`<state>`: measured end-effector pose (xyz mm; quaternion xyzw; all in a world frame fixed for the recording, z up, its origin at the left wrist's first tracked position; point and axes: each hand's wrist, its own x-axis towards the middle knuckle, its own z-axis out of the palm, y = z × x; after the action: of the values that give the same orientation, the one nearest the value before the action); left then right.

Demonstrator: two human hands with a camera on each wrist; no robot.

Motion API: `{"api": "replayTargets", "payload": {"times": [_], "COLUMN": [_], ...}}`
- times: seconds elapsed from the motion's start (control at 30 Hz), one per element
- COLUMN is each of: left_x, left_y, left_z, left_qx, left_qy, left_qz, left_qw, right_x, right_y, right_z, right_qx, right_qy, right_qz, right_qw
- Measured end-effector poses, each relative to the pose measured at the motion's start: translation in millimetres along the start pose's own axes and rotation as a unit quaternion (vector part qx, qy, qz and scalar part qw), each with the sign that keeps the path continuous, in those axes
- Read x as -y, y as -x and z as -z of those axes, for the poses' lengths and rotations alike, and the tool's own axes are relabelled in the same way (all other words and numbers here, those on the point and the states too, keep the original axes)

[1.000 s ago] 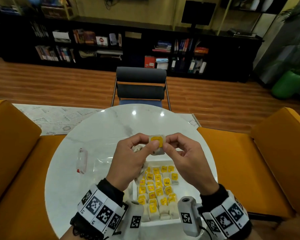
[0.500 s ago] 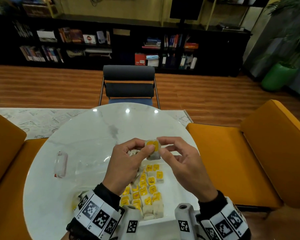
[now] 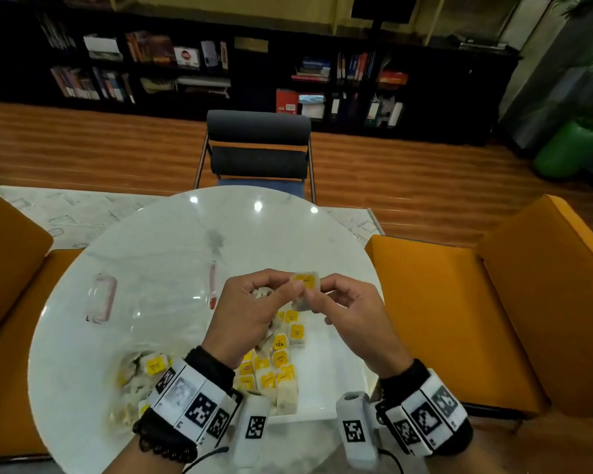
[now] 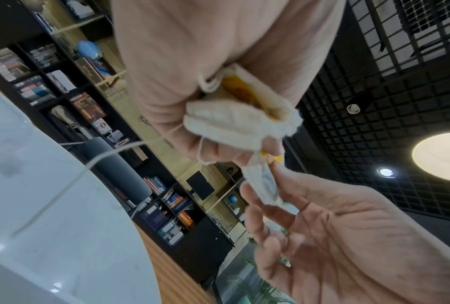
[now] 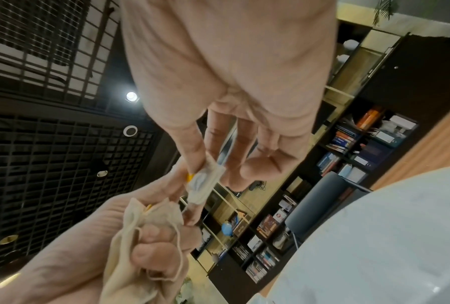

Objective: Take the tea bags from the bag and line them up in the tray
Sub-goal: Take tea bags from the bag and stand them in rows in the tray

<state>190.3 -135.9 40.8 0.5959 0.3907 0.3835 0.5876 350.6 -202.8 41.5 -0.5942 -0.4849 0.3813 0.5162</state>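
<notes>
Above the far end of the tray point(image 3: 326, 398), the left hand point(image 3: 250, 319), its grip clutching spare tea bags point(image 4: 226, 123), passes one tea bag point(image 3: 304, 290) to the right hand's point(image 3: 353, 323) pinch; next, probably, it joins the rows of tea bags point(image 3: 271, 367).

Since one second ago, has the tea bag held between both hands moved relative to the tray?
No, not noticeably: the tea bag still hangs above the far end of the tray, pinched by left hand and right hand.

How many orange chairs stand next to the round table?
2. One orange chair stands at the table's left side, the other orange chair at its right side. The dark chair across the white round table is not orange.
</notes>
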Motion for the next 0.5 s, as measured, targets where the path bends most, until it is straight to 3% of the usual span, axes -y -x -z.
{"api": "replayTargets", "payload": {"times": [0.2,0.3,0.5], "left_x": [12.8,16.5,23.2], "left_y": [14.4,24.8,33.3], "left_z": [11.2,21.0,51.4], "left_qx": [-0.091,-0.110,-0.133], "left_qy": [0.033,0.055,0.059], "left_qz": [0.038,0.062,0.093], "left_qw": [0.995,0.990,0.985], "right_x": [-77.6,-128.9,-182.1], "right_y": [-21.0,-30.3,-41.6], "right_z": [0.8,-8.8,-29.0], "right_qx": [-0.010,0.010,0.039], "right_qy": [0.004,0.080,0.171], "right_qz": [-0.211,-0.295,-0.381], "right_qw": [0.977,0.952,0.908]}}
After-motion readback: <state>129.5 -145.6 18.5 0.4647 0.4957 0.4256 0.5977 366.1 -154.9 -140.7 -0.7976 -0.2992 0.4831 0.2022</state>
